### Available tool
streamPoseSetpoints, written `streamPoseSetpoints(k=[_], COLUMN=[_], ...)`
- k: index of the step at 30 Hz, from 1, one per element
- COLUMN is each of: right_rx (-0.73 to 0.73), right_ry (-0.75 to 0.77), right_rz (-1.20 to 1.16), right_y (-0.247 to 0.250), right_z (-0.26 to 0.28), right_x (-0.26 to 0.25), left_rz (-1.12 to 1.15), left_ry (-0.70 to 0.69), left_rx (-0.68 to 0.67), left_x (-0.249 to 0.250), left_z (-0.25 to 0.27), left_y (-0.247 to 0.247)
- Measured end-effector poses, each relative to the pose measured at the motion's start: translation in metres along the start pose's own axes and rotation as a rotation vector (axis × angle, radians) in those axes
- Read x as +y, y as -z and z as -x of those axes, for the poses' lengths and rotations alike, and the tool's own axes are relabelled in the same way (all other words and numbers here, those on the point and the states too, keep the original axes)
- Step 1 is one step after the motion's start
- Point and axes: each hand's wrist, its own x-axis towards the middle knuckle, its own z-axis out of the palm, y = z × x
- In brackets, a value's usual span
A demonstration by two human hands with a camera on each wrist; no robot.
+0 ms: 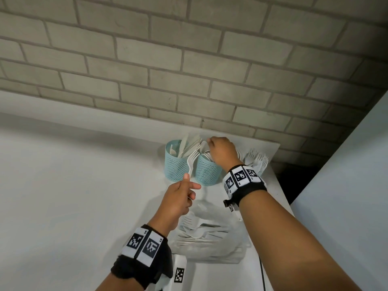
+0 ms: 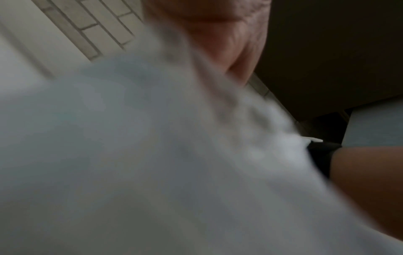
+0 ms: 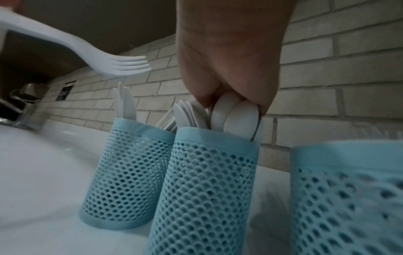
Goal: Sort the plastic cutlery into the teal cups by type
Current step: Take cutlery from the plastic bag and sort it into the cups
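The left hand (image 1: pixel 180 198) pinches a light, springy, slick white plastic fork (image 1: pixel 191 162) low on its handle, at seven o'clock of the middle teal cup (image 1: pixel 206 169), where the right hand (image 1: pixel 222 152) grips spoons (image 3: pixel 235 113).

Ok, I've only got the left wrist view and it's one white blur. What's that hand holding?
Observer: The left hand pinches a white fork by its handle, tines up, in front of the cups.
Operator: And the other hand?
Observer: The right hand grips spoons by their bowls, at the top of the middle cup.
Operator: Where are forks going?
Observer: Other forks already stand in the right-hand cup.
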Motion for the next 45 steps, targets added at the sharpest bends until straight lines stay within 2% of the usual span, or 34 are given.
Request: streamPoseSetpoints(k=[1,3,7,9,11,13,15,17,21,23,25,27,30,36,39,41,42,43,44,45], right_rx=[-0.059,-0.128,-0.046,-0.164,-0.293,-0.309,-0.235,-0.09,0.455,0.651,0.716,0.692,0.551,0.117,0.119,0.285,0.361,0.354,0.241,0.033], right_ry=[0.012,0.01,0.134,0.13,0.095,0.046,0.007,-0.045,-0.172,-0.217,-0.259,-0.248,-0.226,-0.193,-0.188,-0.167,-0.13,-0.088,-0.063,-0.048], right_rz=[0.08,0.051,-0.324,-0.517,-0.559,-0.617,-0.672,-0.691,-0.774,-0.673,-0.511,-0.335,-0.147,0.126,0.164,0.112,0.009,-0.155,-0.333,-0.445], right_y=[0.004,0.016,0.043,0.051,0.053,0.052,0.054,0.06,0.091,0.105,0.108,0.099,0.071,0.031,0.034,0.04,0.043,0.047,0.052,0.055], right_z=[0.003,0.006,0.025,0.042,0.056,0.065,0.07,0.069,0.068,0.07,0.072,0.07,0.064,0.069,0.069,0.075,0.079,0.086,0.095,0.105], right_x=[-0.004,-0.01,-0.03,-0.039,-0.04,-0.034,-0.026,-0.015,0.013,0.029,0.043,0.055,0.071,0.077,0.065,0.048,0.038,0.027,0.015,0.005], left_rz=[0.0,-0.003,-0.011,-0.019,-0.029,-0.042,-0.071,-0.141,-0.479,-0.686,-0.853,-0.943,-1.055,-1.184,-1.2,-1.206,-1.194,-1.185,-1.175,-1.155], left_ry=[-0.004,-0.011,-0.032,-0.053,-0.075,-0.087,-0.093,-0.11,-0.147,-0.115,-0.067,-0.042,0.008,0.126,0.142,0.118,0.108,0.096,0.084,0.07], left_rx=[-0.005,-0.013,-0.024,-0.039,-0.063,-0.083,-0.082,-0.058,-0.045,-0.07,-0.075,-0.071,-0.134,-0.255,-0.267,-0.256,-0.253,-0.25,-0.236,-0.216], left_x=[0.0,0.0,0.004,0.007,0.012,0.015,0.018,0.019,0.016,0.015,0.017,0.018,0.018,0.014,0.011,0.013,0.013,0.013,0.014,0.015], left_z=[0.0,0.0,0.001,0.002,0.004,0.005,0.006,0.004,-0.005,-0.009,-0.008,-0.008,-0.008,-0.009,-0.007,-0.004,-0.004,-0.003,-0.001,0.001], left_y=[0.0,-0.001,-0.003,-0.007,-0.011,-0.015,-0.018,-0.02,-0.013,-0.011,-0.012,-0.012,-0.011,0.0,0.004,0.004,0.005,0.006,0.006,0.007])
